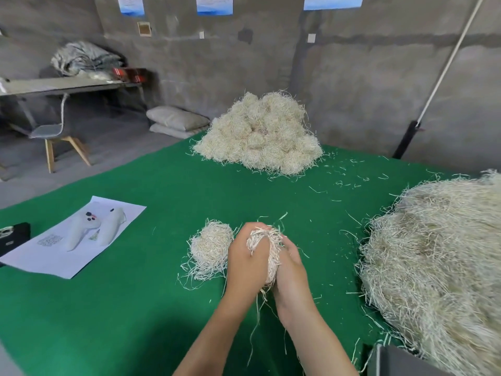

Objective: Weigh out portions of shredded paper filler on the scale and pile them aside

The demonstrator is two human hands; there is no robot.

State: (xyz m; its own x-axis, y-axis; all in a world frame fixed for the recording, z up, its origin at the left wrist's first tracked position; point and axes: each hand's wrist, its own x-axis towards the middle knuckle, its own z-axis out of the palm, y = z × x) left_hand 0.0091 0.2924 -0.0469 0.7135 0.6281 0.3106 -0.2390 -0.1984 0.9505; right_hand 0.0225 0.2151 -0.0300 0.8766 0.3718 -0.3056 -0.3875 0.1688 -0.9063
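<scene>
Together the left hand (pixel 245 256) and right hand (pixel 291 270) clasp a wad (pixel 267 245) of shredded paper between them, palms facing inward and fingers curled round it, so both hands are closed on the filler and neither is free. The wad's long axis runs away from the person, its frayed top showing above the fingers while loose strands trail down between the wrists. Both forearms reach in from the near edge and meet over the middle of the green surface (pixel 135 308); they look to be squeezing the wad into a ball.

Just left of the left hand, touching or nearly touching it, lies a smaller clump (pixel 210 246) with stray strands round it. I cannot make out a scale, under it or anywhere else.

What the next move likely turns on is the pile (pixel 260 134) of balled portions: it sits almost straight ahead of the hands, well apart, toward the far edge, so either hand could send the wad forward, neither plainly nearer. The big heap (pixel 439 264) of loose filler lies to the right, nearer the right hand, which would be the natural one to draw more.

Farther left, a white sheet (pixel 81 256) carries two white controllers (pixel 95 230), with a black device (pixel 13 237) beside it.
</scene>
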